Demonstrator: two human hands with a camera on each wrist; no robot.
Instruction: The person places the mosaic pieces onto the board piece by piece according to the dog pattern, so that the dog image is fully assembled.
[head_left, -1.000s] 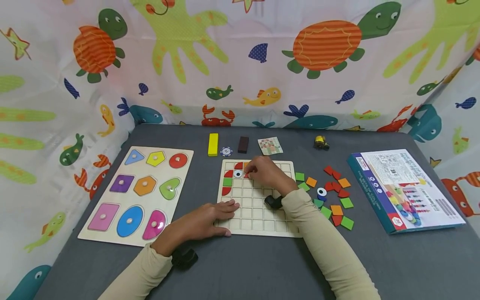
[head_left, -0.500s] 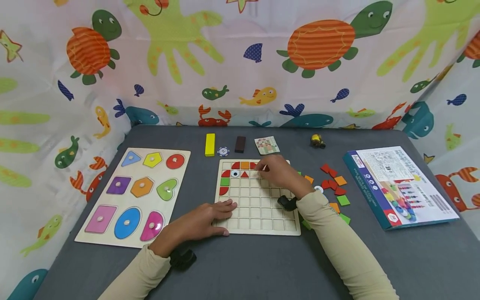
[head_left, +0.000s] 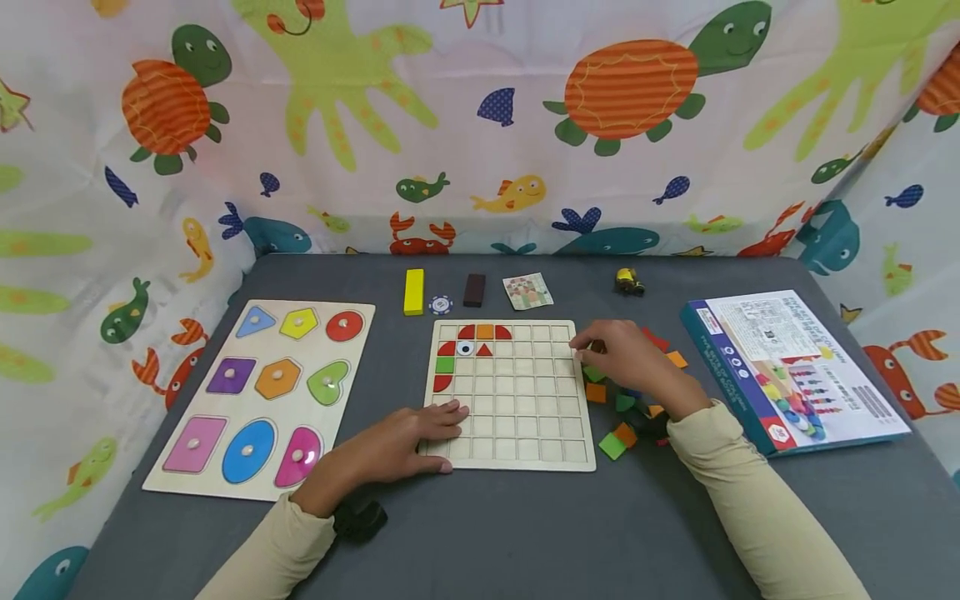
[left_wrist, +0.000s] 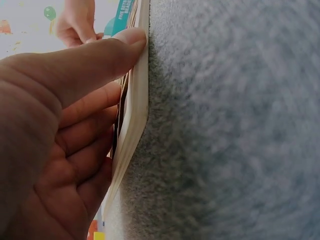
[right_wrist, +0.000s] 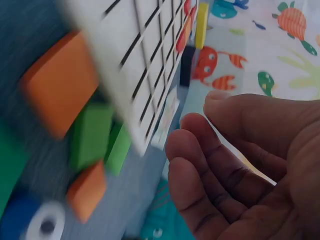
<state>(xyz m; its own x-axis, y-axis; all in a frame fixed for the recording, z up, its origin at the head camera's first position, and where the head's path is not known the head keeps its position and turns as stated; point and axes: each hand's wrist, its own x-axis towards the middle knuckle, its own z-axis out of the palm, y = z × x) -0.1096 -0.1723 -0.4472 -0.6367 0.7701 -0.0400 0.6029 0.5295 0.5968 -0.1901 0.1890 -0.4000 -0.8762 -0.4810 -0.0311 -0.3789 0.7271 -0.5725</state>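
Note:
A wooden grid board (head_left: 525,462) lies mid-table, with red, orange and green tiles and one eye tile (head_left: 465,348) set in its upper left squares. My left hand (head_left: 401,442) rests on the board's lower left edge, fingers on top. In the left wrist view its thumb (left_wrist: 110,52) lies along the board's edge. Over the board's upper right edge hovers my right hand (head_left: 626,358), its fingers loosely bent. The right wrist view shows nothing between these fingers (right_wrist: 190,150). Loose green tiles (head_left: 612,446) and orange tiles (head_left: 596,392) lie beneath and beside it, partly hidden.
A knobbed shape puzzle (head_left: 247,342) lies at left, a boxed set (head_left: 795,375) at right. Along the back are a yellow block (head_left: 414,292), a patterned chip (head_left: 441,305), a dark block (head_left: 474,290), a picture card (head_left: 528,291) and a small yellow-and-black toy (head_left: 628,282).
My right hand has left a red quarter-round tile beside the orange one in the top row, then moved right towards the loose tiles. My left hand stays on the board.

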